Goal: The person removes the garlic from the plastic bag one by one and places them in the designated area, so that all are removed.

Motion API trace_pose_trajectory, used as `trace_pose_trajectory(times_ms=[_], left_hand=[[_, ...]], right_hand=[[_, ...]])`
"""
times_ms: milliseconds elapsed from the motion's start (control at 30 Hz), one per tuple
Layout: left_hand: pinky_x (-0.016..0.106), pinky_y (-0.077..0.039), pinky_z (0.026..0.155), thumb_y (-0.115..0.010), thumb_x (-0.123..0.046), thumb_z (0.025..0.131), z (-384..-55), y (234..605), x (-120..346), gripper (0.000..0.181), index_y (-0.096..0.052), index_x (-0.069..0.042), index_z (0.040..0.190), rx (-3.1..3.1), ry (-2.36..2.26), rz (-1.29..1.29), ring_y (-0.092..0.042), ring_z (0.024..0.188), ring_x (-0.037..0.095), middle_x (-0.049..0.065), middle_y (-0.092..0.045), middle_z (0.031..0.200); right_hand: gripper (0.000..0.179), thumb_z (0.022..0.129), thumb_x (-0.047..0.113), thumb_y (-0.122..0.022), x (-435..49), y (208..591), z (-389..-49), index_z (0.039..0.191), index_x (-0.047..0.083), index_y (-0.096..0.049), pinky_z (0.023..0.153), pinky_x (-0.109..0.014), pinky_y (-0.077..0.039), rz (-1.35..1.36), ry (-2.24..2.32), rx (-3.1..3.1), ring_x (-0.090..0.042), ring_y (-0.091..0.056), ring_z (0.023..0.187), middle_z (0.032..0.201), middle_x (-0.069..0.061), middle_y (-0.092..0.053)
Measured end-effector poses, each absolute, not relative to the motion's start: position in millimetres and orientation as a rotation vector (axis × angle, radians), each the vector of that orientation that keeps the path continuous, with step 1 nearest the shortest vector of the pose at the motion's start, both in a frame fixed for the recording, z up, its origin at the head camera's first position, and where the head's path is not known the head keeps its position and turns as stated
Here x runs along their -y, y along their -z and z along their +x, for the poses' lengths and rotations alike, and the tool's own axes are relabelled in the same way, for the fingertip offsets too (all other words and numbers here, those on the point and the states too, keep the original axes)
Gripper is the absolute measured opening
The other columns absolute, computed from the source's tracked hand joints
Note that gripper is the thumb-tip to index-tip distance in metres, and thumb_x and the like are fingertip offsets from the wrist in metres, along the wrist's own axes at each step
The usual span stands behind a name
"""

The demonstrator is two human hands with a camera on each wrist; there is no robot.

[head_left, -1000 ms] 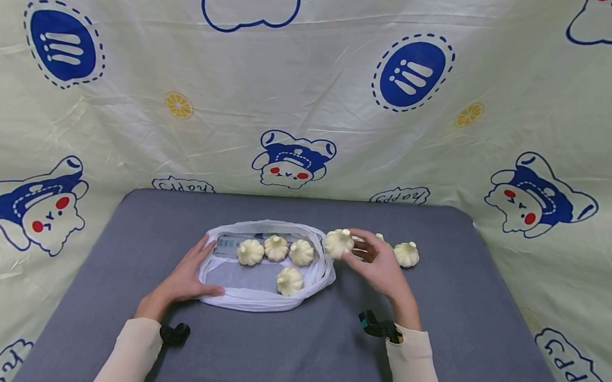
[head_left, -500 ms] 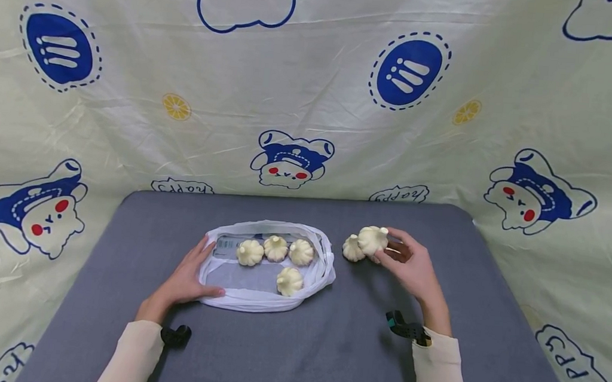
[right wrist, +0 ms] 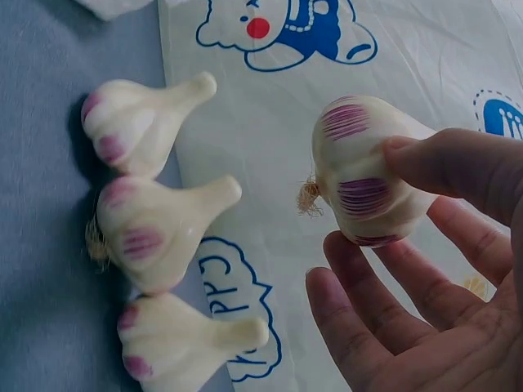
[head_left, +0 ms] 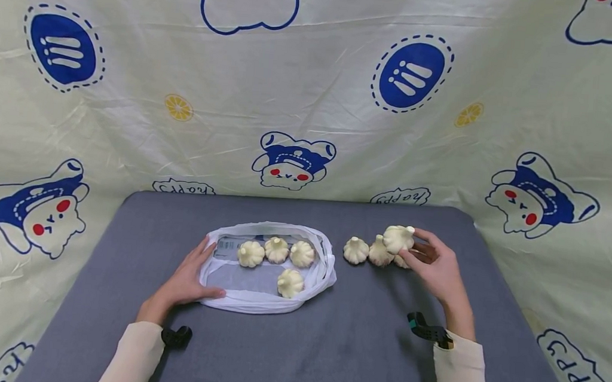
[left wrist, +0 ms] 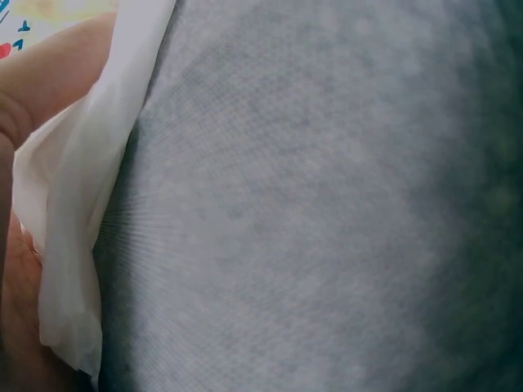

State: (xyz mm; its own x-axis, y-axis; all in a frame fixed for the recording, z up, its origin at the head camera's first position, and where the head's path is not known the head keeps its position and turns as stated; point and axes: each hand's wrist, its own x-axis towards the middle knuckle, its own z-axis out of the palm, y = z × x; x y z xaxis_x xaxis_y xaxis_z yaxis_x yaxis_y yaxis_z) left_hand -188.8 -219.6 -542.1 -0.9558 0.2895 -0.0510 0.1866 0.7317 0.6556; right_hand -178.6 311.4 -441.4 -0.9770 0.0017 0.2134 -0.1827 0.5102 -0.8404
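Observation:
My right hand (head_left: 437,270) pinches a garlic bulb (head_left: 398,239) between thumb and fingers, raised off the table. In the right wrist view this bulb shows purple streaks and a tuft of roots. Three more garlic bulbs (right wrist: 151,237) stand in a row on the table beside it; the held one partly hides the row in the head view. My left hand (head_left: 186,277) rests spread on the left edge of a white plastic bag (head_left: 259,303), thumb over the near rim. Inside the bag's wide mouth sit several garlic bulbs (head_left: 277,250).
Grey cloth covers the table (head_left: 293,358). Behind it hangs a pale printed sheet (head_left: 314,84) that meets the table's far edge. Black camera mounts (head_left: 176,337) sit on both wrists.
My right hand has carried the garlic bulb rightward from beside the bag's right edge, uncovering bulbs in the row. My left hand and the bag have stayed put.

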Motion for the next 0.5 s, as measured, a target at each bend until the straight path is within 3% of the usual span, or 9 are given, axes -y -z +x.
trace_pose_trajectory(times_ms=[500], left_hand=[[0.074,-0.018,0.118,-0.088,-0.045,0.073,-188.5,541.6,219.6,0.119,-0.023,-0.003,0.163,-2.796,-1.034,0.384,-0.012,0.155,0.052,0.021,-0.007,0.173]], right_hand=[[0.055,0.097,0.02,-0.074,-337.8,446.3,-181.3,0.144,-0.001,-0.054,0.084,-0.002,-0.046,0.025,-1.346,2.556,0.018,-0.051,0.105,0.144,-0.025,-0.055]])
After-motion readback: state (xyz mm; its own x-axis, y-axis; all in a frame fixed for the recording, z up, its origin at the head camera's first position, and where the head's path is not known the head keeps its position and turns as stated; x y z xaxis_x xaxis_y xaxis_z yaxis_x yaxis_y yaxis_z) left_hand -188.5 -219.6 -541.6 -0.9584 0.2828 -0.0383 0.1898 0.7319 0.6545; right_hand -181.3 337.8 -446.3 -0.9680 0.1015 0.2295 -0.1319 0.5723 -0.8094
